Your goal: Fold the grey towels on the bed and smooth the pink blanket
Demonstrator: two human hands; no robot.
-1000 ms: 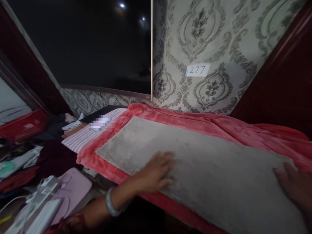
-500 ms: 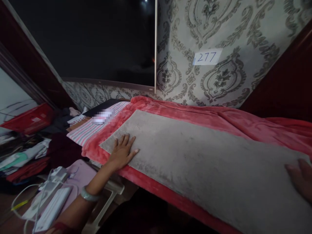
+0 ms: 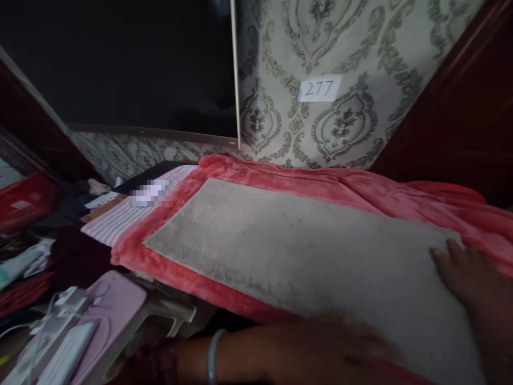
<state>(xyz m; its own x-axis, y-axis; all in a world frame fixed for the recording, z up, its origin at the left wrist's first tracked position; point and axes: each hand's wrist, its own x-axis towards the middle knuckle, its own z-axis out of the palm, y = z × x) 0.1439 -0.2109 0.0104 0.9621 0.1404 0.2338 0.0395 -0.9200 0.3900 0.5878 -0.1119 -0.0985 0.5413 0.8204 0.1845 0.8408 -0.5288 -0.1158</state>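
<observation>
A grey rectangular cloth (image 3: 256, 230) lies flat, with a few small creases, on a red plush blanket (image 3: 224, 286). My left hand (image 3: 336, 342) is low in the view, over the near edge of the cloth. Motion blurs it, but its fingers look stretched out toward the right. A pale bangle (image 3: 212, 355) circles the left wrist. At the cloth's right end, my right hand (image 3: 467, 275) rests with its fingers apart near the far corner. Neither hand shows anything grasped.
A striped cloth (image 3: 116, 214) lies left of the blanket, with a blurred-out item on it. A pink stool (image 3: 124, 291) holds a white power strip (image 3: 66, 310) and cables. Behind are a large dark screen (image 3: 140, 69) and a patterned wall with a "277" paper (image 3: 319, 88).
My left hand has left the cloth's left end and swept right along the near edge. The view has shifted right, and more of my right hand shows.
</observation>
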